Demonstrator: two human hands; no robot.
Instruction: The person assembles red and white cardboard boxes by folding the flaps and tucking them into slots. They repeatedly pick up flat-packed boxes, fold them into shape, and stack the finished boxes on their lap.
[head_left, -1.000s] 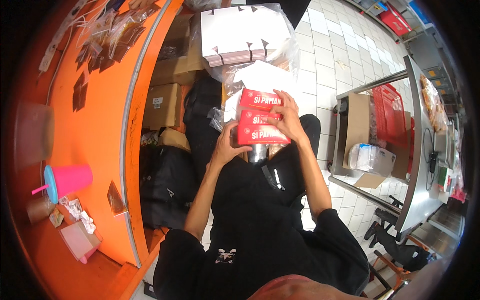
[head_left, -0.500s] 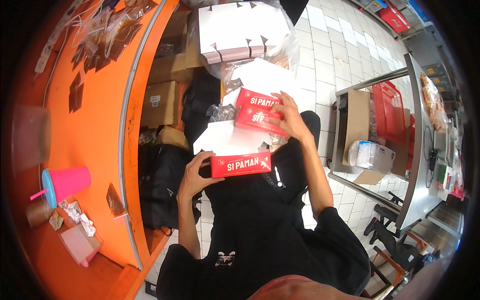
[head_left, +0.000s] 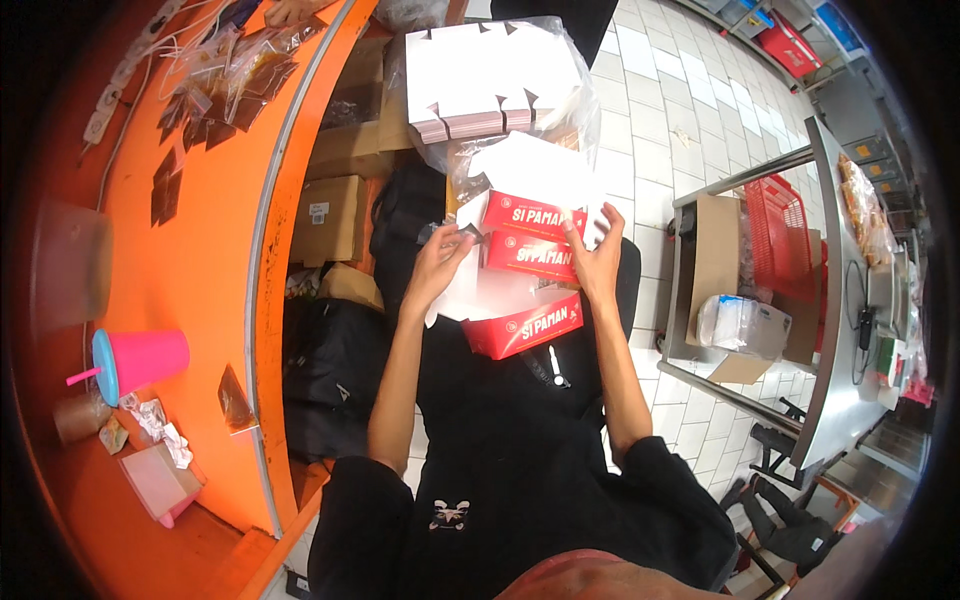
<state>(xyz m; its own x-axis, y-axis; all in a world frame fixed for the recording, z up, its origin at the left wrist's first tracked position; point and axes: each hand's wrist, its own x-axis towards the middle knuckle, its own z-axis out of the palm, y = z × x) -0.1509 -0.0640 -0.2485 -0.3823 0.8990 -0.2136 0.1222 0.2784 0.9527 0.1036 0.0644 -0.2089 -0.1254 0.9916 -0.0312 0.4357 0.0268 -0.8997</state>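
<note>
Before me lie three partly folded cardboard boxes with white insides and red printed front panels. The nearest box (head_left: 525,327) tilts over my lap, its white flap raised behind the red panel. Beyond it the middle box (head_left: 530,254) and the far box (head_left: 522,211) sit close together. My left hand (head_left: 438,268) is closed at the left edge of the boxes, its fingertips on a white side flap. At their right ends is my right hand (head_left: 598,256), fingers spread, the thumb against the far box's red panel.
Flat white box blanks (head_left: 490,75) are stacked in clear plastic behind the boxes. An orange table (head_left: 225,290) on the left carries a pink tumbler (head_left: 148,357) and sachets (head_left: 240,95). A metal table (head_left: 835,290) stands right. Another person's hand (head_left: 288,12) shows at the far left.
My left hand has left the nearest box's left end and moved up and right. That box has shifted right and tilted. My right hand has slid from the red panels to their right ends.
</note>
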